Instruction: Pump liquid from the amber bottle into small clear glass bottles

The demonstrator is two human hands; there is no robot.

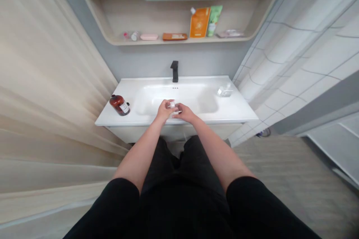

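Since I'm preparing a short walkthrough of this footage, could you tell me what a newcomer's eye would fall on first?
The left hand and right hand meet at the front of the white sink, around a small clear container. A brown bottle rests on the sink's left side, while a black faucet rises behind the basin. Above it, a bright orange pouch stands on the shelf.

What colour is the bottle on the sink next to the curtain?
The bottle is dark reddish-brown with a white label, and it shows best in the head view.

Item: small clear container with white parts [173, 106]
Grip: pinched between left hand [164, 111] and right hand [184, 113], partly hidden by fingers
Place: above white ceramic sink basin [179, 95]
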